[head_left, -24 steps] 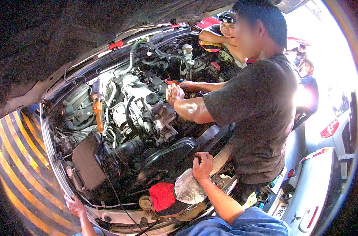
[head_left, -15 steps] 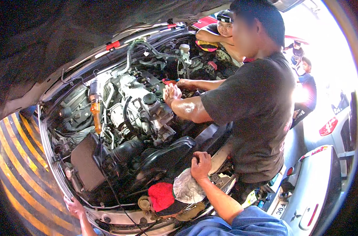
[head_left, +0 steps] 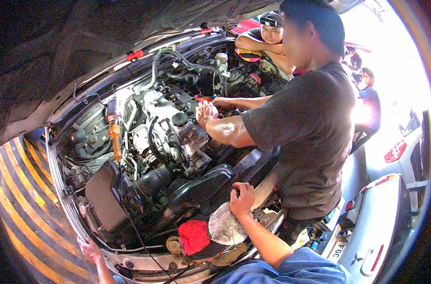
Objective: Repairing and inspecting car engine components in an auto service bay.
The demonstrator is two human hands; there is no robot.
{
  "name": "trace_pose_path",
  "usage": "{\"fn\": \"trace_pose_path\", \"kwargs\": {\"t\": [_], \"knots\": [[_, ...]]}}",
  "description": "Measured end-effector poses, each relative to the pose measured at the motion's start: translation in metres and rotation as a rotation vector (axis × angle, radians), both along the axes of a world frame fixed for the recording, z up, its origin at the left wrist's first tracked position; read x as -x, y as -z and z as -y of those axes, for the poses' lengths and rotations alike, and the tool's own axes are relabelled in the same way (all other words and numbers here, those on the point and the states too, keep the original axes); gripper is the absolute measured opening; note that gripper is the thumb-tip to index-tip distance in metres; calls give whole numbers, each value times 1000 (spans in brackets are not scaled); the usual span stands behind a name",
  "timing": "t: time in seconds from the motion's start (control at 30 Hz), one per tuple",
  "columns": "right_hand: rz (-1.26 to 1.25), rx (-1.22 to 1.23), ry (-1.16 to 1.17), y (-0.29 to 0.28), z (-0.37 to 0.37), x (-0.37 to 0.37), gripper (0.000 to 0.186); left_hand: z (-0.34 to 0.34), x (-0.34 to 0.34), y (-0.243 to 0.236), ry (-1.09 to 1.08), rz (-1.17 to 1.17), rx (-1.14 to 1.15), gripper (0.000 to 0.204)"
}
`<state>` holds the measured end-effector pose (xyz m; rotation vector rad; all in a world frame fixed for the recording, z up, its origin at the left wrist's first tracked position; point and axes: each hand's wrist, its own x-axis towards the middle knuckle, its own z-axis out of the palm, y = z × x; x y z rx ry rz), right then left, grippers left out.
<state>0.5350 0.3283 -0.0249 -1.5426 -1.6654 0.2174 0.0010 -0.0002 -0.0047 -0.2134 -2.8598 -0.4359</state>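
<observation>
Here, I lean over the open engine bay with a hand at either side of me. My left hand (head_left: 89, 249) is partly open on the pale fender edge (head_left: 58, 177), at the near left corner; I can't tell whether its fingers close around the metal. My right hand (head_left: 242, 199) rests palm down on the front edge of the bay, fingers loosely bent, and I can't make out whether they grip anything. Just beside it lies a grey-white cloth (head_left: 226, 225), next to a red cloth (head_left: 193, 236).

The engine (head_left: 154, 106) sits mid-bay, beyond both my hands, its round black cap (head_left: 180, 119) in place. A co-worker in a dark T-shirt (head_left: 310, 128) reaches in from the right, one hand (head_left: 207, 113) over the engine, near a small red-and-orange object (head_left: 206, 98) that I can't identify. An orange work lamp (head_left: 115, 135) hangs left of the engine, its black cable (head_left: 136, 227) trailing toward me. At the far side another person (head_left: 255, 43) leans on folded arms.
</observation>
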Motion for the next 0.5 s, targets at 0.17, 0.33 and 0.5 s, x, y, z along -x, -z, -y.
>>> {"fn": "trace_pose_path", "kwargs": {"t": [0.17,0.33,0.5], "knots": [[-13,15,-2,-1,0,0,14,0,-2,-2,16,-1,13,48],[-30,49,3,0,0,0,14,3,7,10,61,-97,-6,48],[-42,91,-10,1,0,-2,18,8,12,14,81,-57,-31,50]]}}
